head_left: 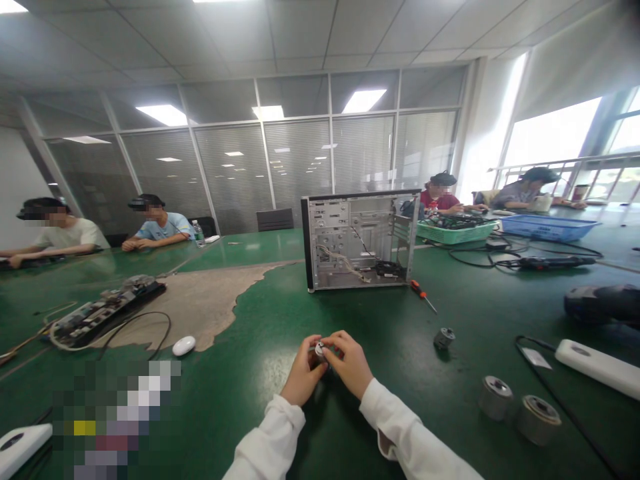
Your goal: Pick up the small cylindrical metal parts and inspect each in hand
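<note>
Between my two hands is a small silvery metal cylinder, held just above the green table. My left hand (300,375) is closed round the cylinder (319,349) from the left. From the other side, the bent fingers of my right hand (351,365) pinch it near its top. Much of the part is hidden by my fingers. A similar metal cylinder (444,339) lies to the right of my hands. Two larger ones, a left cylinder (496,398) and a right cylinder (539,421), stand close together nearer the front.
Beyond my hands stands an open computer case (307,250), an orange-handled screwdriver (423,295) beside it. A circuit assembly (107,310) and a white oval object (184,345) lie left. Green (457,233) and blue (547,228) baskets, cables and a power strip (600,367) are right. Several people sit around the table.
</note>
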Available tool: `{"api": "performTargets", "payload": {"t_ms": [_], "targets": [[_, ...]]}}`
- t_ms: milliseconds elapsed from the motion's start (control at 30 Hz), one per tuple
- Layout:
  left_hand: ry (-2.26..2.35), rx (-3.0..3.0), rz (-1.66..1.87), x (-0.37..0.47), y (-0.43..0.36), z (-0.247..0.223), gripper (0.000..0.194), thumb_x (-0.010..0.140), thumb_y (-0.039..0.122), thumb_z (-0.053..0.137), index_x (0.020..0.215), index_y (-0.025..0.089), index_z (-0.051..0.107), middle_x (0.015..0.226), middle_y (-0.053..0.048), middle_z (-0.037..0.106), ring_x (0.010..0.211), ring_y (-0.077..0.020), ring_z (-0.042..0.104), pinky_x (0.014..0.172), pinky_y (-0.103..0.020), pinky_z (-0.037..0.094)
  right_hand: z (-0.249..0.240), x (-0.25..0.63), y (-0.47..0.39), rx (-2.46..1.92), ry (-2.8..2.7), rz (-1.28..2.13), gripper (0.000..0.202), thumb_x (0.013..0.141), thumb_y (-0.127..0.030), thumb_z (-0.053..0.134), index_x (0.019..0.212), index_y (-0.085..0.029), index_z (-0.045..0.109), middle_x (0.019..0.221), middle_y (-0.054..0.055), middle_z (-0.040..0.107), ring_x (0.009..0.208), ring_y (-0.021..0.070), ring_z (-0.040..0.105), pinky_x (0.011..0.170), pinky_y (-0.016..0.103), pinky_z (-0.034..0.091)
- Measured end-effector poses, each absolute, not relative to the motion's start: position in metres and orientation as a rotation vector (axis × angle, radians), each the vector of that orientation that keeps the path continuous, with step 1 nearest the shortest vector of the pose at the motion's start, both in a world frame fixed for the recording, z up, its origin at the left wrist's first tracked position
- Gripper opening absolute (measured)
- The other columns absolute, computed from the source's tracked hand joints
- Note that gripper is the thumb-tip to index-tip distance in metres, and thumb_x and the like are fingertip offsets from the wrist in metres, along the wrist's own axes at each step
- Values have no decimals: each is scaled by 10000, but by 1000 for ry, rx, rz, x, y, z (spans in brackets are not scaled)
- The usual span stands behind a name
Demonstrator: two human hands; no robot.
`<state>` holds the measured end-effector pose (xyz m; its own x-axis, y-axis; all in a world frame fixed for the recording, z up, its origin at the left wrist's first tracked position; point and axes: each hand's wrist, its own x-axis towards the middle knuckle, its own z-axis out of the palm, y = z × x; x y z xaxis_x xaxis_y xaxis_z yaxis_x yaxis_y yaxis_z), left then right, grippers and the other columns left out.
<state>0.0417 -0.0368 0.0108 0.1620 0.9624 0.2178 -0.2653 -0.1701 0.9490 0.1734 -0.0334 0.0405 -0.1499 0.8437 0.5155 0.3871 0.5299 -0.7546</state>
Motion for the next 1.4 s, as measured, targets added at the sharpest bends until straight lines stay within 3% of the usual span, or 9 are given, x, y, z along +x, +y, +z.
{"api": "performTargets", "payload": {"t_ms": [267,533,867,1400], "targets": [[859,1249,1323,41,-39,16,494,560,27,611,1011,185,483,1026,-71,519,956,-199,506,889,-340,329,45,180,-25,-1015,-1695,493,140,743,-256,464,741,-194,591,701,19,541,610,126,492,561,254,414],[1026,1274,1424,21,-30,18,489,549,55,620,1003,194,503,951,-46,527,897,-188,530,906,-366,304,11,212,-2,-1279,-1929,366,105,685,-230,526,685,-233,631,732,34,568,734,176,519,667,305,407],[1036,1346,1340,12,-30,15,520,506,-8,604,990,171,541,1056,-83,520,1050,-227,445,974,-377,210,-7,243,13,-1466,-2022,278,229,691,-204,492,871,-255,623,860,52,573,828,188,500,720,304,376],[1249,1701,1265,10,-21,2,466,562,17,531,1006,158,504,1025,-74,518,1010,-204,476,921,-352,322,-1,241,12,-1621,-2074,307,239,712,-223,455,902,-248,598,867,26,569,836,160,492,710,257,344]]}}
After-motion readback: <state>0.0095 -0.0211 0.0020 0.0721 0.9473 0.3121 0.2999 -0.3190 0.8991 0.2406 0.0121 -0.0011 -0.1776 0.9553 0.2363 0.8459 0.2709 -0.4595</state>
